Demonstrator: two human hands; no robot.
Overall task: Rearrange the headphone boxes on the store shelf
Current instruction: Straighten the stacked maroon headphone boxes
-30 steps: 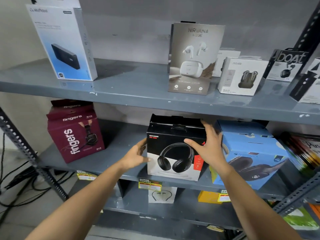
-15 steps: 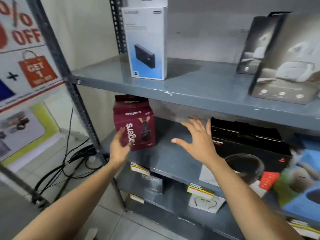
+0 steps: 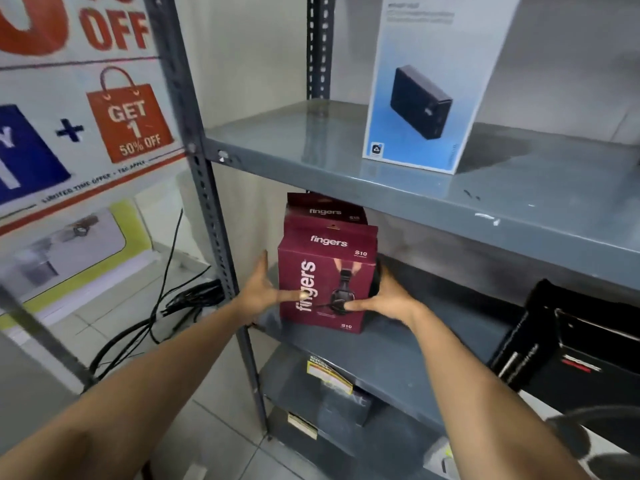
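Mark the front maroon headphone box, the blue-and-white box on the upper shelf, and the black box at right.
front maroon headphone box [image 3: 325, 271], head view, on its front face.
blue-and-white box [image 3: 401, 140], head view, on its lower blue front.
black box [image 3: 571, 344], head view, on its top flap.

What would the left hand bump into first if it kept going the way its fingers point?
The left hand already grips the front maroon headphone box by its left side, fingers pointing up and into the shelf. Going on, it would probably slide along that side toward the second maroon box behind; depth is unclear.
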